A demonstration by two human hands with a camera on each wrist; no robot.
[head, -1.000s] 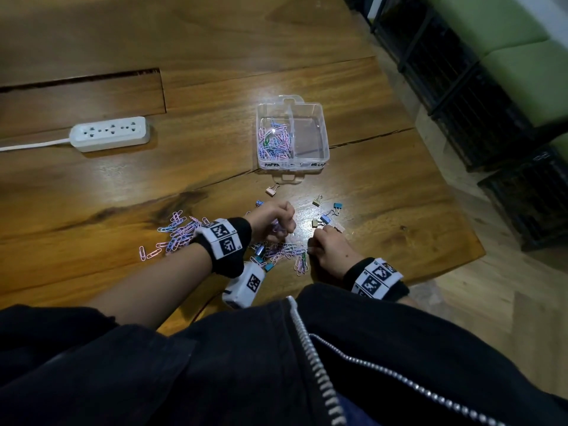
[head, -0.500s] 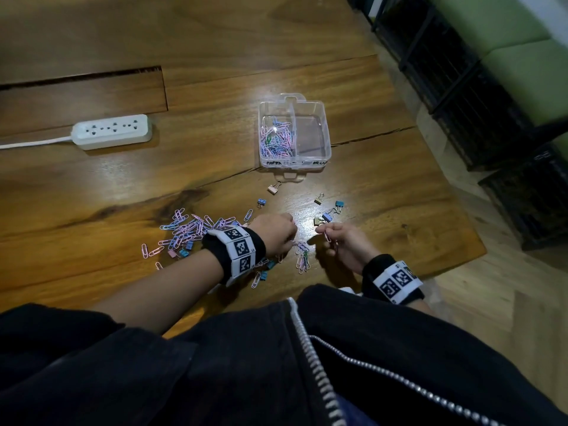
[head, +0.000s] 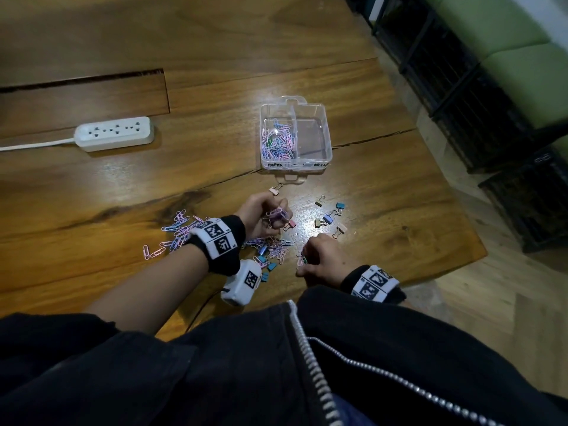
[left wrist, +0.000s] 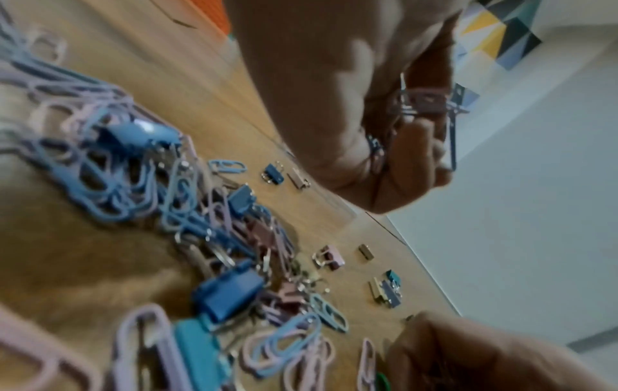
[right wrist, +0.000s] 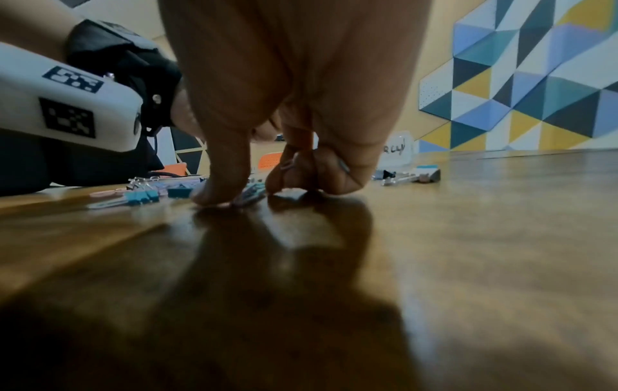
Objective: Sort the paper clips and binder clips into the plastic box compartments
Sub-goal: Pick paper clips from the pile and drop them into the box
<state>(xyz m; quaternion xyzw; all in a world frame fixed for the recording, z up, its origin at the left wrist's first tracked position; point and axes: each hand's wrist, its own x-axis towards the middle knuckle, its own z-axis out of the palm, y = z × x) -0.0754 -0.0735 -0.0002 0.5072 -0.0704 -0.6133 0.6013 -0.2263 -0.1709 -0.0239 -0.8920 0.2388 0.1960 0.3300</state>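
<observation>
Left hand: fingers curled round a bunch of paper clips.
Right hand: pinching clips off the surface.
Box: twelve o'clock.
Handling: light, springy, tangle-prone; grip by the loops.

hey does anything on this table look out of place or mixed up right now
Nothing looks damaged. In the clear plastic box, the left compartment holds pastel paper clips and the right one looks empty. The left hand grips a bunch of paper clips with a pink binder clip seemingly caught among them, which belongs in the other compartment.
</observation>
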